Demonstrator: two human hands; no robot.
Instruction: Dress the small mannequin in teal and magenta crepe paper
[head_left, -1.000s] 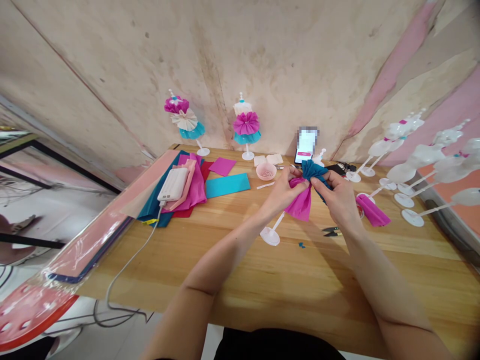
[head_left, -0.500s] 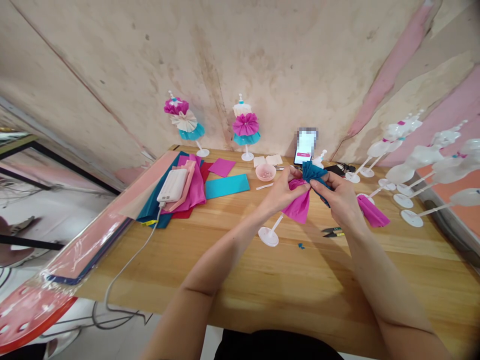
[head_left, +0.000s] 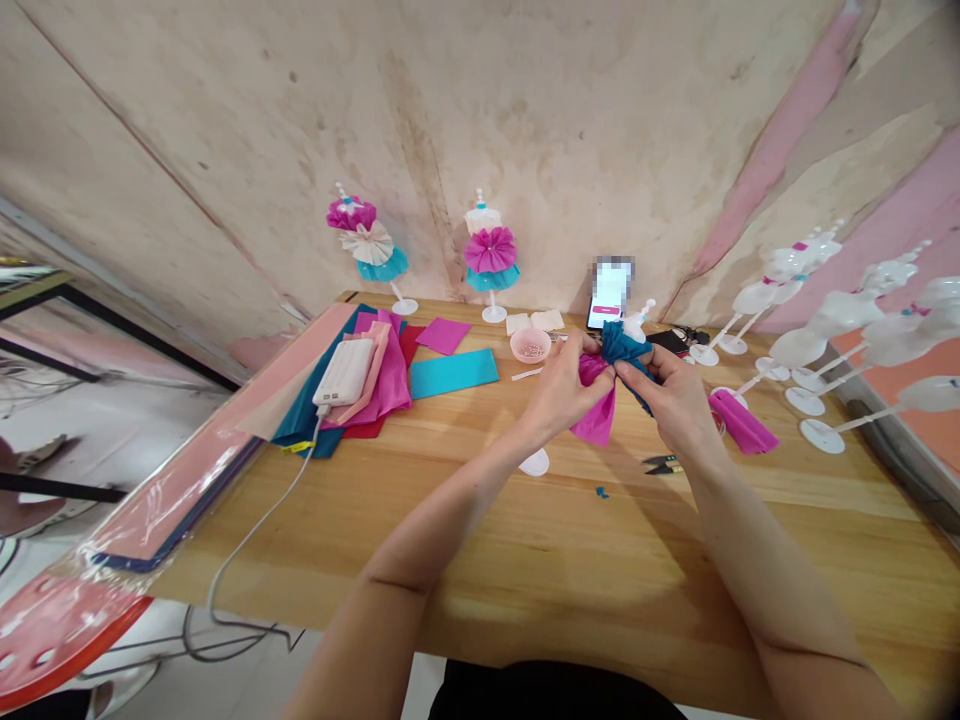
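Between my hands is a small white mannequin [head_left: 636,326] on a stand, tilted, its neck toward the wall. Gathered blue crepe paper [head_left: 624,345] wraps around its middle, with a pink crepe paper skirt [head_left: 596,420] hanging below. My left hand [head_left: 566,385] pinches the blue paper at the left, fingers partly hidden behind it. On the right side, my right hand [head_left: 671,395] grips the same blue paper, thumb close to the left thumb. The mannequin's round base [head_left: 535,462] shows below my left hand. Thread snips [head_left: 663,465] lie on the table near my right wrist.
Two dressed mannequins [head_left: 491,250] stand at the wall, near a phone [head_left: 609,290] and a pink bowl of beads [head_left: 530,345]. Crepe sheets lie left under a white power bank [head_left: 345,370] with a cable. Several bare mannequins [head_left: 806,345] and a pink paper roll [head_left: 742,420] are at right.
The mannequin's base has shifted up and slightly left, its stem now hidden by my left hand. More of its white upper body shows above the blue paper. Both hands keep their grip.
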